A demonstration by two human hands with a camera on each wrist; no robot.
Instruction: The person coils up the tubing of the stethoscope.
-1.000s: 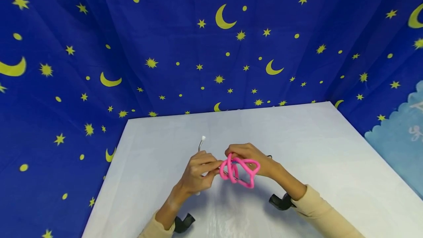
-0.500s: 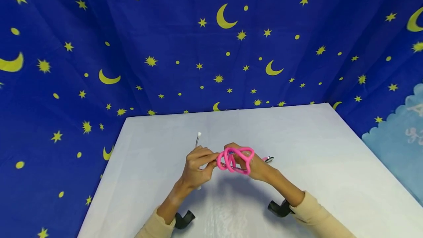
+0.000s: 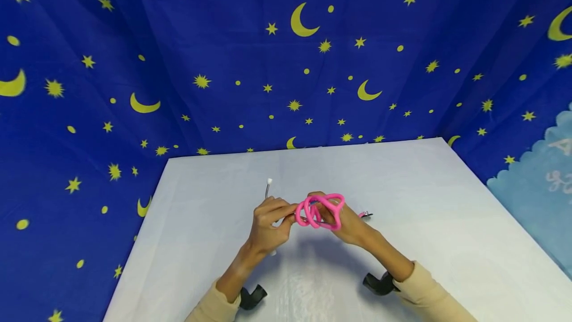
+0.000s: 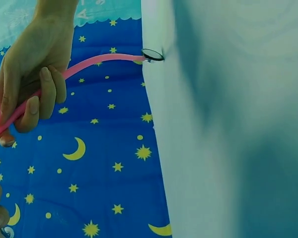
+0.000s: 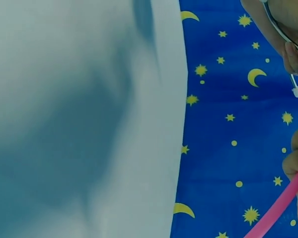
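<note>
A stethoscope with pink tubing (image 3: 338,212) is held up over the table between both hands. My left hand (image 3: 267,227) pinches its metal headset near where the tubing begins; a white ear tip (image 3: 269,181) sticks out beyond the knuckles. The tubing is looped in coils in front of my right hand (image 3: 350,225). In the left wrist view, the right fingers (image 4: 48,91) curl round the tube, which runs on to the round chest piece (image 4: 153,55). From the right wrist, another ear tip (image 5: 297,92) shows below the left hand (image 5: 283,29).
A white table (image 3: 214,183) lies under the hands. Behind it and at the sides hangs a blue cloth (image 3: 250,53) with yellow moons and stars. A light blue panel (image 3: 536,188) is at the right. Black wrist mounts (image 3: 253,297) sit below the sleeves.
The pink loops have risen a little and tipped back toward the right hand. The chest piece now shows beyond the right wrist. Both hands keep their hold, and the left has barely moved.
</note>
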